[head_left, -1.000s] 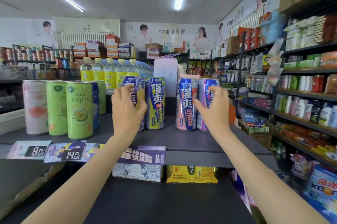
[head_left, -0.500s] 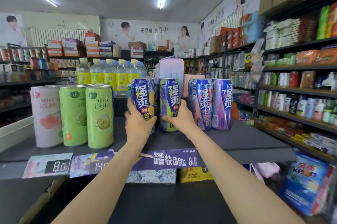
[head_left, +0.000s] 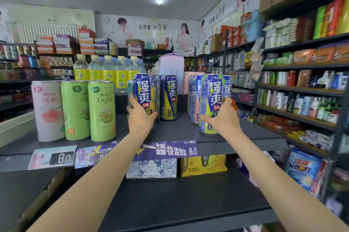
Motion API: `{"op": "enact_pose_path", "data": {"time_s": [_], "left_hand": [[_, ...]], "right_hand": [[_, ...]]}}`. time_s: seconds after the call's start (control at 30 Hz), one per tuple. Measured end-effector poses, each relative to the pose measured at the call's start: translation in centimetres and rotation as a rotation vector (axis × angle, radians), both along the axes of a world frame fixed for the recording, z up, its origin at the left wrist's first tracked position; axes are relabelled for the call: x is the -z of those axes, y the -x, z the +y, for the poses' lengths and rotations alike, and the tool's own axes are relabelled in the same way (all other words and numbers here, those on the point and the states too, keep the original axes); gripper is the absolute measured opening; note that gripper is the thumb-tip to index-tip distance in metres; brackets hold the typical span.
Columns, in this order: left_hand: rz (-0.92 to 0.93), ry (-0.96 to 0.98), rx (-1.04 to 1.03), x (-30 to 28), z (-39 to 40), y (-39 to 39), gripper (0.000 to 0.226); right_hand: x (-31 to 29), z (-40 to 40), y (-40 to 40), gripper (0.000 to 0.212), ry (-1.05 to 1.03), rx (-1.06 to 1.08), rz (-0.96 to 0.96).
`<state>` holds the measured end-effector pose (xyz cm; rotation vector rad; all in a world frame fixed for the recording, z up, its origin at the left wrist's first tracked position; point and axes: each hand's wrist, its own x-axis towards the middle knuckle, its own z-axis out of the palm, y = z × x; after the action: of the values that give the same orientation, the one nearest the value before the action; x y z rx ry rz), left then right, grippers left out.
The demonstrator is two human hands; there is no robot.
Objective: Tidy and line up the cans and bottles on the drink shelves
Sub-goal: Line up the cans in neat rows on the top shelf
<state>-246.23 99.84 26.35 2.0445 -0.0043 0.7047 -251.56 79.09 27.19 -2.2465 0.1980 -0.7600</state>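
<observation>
Each hand grips an upright blue can on the dark shelf [head_left: 179, 133]. The left hand [head_left: 140, 116] holds one can [head_left: 144, 93]; the right hand [head_left: 223, 116] holds another can [head_left: 211, 97].

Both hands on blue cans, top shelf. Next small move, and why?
Probably set the right can down and square it with the blue row. The right hand holds it forward of the cans behind, near the shelf edge; the left hand holds its can beside another.

A small grocery shop: price tags [head_left: 63, 158] edge a shelf [head_left: 245, 145] of drink cans [head_left: 102, 110], with stocked aisles [head_left: 302, 88] alongside.
</observation>
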Motion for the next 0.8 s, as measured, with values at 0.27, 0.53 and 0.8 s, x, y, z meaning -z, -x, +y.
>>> {"op": "enact_pose_path", "data": {"time_s": [0.27,0.53,0.8], "left_hand": [[-0.003,-0.037,-0.002,-0.3,0.9,0.1,0.100],[-0.169,-0.310,-0.077,0.0,1.6,0.3,0.101],[-0.394,-0.531,-0.120,-0.1,2.3,-1.1,0.109]], "right_hand": [[-1.5,4.5,2.9,0.068,0.274,0.017,-0.534],[-2.2,9.1,-5.8,0.062,0.015,-0.247,-0.054],[-2.2,9.1,-12.6,0.086,-0.233,-0.283,0.085]]}}
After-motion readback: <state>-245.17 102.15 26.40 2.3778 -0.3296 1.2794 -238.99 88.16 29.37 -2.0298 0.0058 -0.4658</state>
